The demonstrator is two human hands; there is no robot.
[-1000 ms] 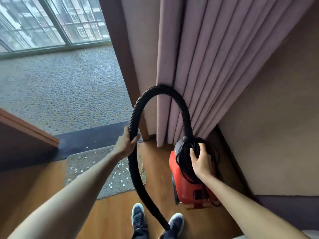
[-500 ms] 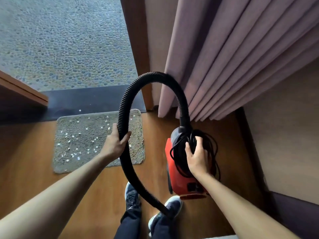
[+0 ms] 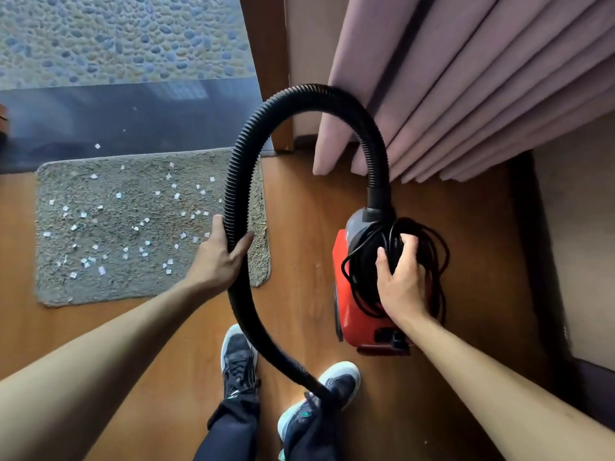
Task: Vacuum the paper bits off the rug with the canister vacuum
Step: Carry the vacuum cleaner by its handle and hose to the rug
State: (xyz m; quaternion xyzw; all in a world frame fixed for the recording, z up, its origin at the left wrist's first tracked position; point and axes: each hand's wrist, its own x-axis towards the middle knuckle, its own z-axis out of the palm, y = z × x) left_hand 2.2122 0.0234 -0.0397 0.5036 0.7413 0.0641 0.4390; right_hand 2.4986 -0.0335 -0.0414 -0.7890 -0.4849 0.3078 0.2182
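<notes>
Two full hands: left hand (image 3: 219,261) wrapped round the hose (image 3: 239,168), right hand (image 3: 401,284) clutching the cord (image 3: 362,261) coiled on the vacuum (image 3: 349,314), so I'd unwind that before chasing bits (image 3: 118,195) on the rug (image 3: 149,287).

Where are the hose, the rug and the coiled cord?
hose (image 3: 309,94): head view, top of its arch.
rug (image 3: 149,285): head view, bare near edge.
cord (image 3: 364,261): head view, thick of the bundle.

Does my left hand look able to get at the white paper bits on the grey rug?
Probably not as is: the left hand grips the black ribbed vacuum hose. The white paper bits lie nearby on the grey rug, nothing between.
</notes>
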